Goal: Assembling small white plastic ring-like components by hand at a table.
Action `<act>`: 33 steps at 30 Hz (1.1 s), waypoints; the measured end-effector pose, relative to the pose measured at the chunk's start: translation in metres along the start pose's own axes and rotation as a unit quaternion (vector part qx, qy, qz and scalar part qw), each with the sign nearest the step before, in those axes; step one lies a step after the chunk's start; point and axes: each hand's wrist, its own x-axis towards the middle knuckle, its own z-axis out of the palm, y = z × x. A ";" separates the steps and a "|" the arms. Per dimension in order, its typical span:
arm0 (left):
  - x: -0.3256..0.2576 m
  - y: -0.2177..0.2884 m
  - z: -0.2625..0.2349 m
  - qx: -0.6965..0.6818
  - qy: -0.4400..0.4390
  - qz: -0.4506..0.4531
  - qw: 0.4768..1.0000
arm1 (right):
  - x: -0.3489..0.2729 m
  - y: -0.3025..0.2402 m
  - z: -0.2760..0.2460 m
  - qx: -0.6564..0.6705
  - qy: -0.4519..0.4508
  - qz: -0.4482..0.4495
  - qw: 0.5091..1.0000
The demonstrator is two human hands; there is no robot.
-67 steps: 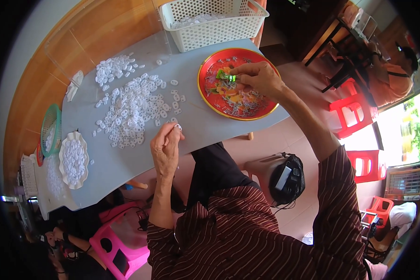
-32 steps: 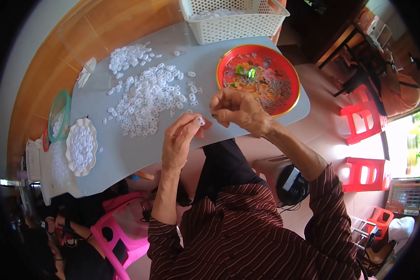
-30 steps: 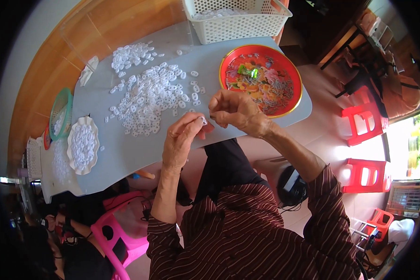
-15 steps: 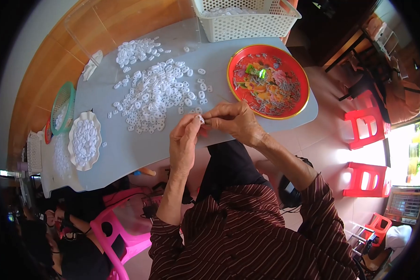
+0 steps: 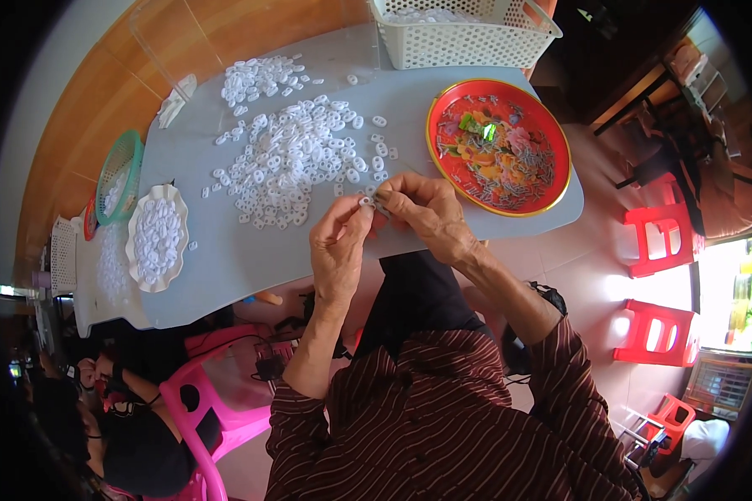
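Over the near edge of the grey table [image 5: 217,284], my left hand [image 5: 338,250] pinches a white oval plastic piece with holes [image 5: 366,201] between thumb and fingertips. My right hand [image 5: 430,215] meets it there, thumb and forefinger closed at the piece's side; whatever small thing they hold is hidden by the fingers. Beyond my hands spreads a loose heap of similar white pieces [image 5: 297,150]. To the right stands a round red flowered tray [image 5: 561,154] with small grey metal pins [image 5: 514,179] scattered in it and a shiny green scrap [image 5: 478,128].
A white perforated basket [image 5: 468,55] stands at the back right. At the left are a scalloped white dish [image 5: 184,224] of pieces and a green basket [image 5: 135,154]. A pink chair [image 5: 234,426] and a seated person [image 5: 146,442] are lower left; red stools [image 5: 656,334] stand right.
The whole view has shifted, so the table things sit further right. My hands stay together at the white piece, with the right fingers slightly more bent around its side.
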 end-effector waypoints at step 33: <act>0.003 -0.002 0.006 0.049 -0.013 0.028 0.998 | -0.002 0.010 -0.002 0.010 0.003 -0.074 0.997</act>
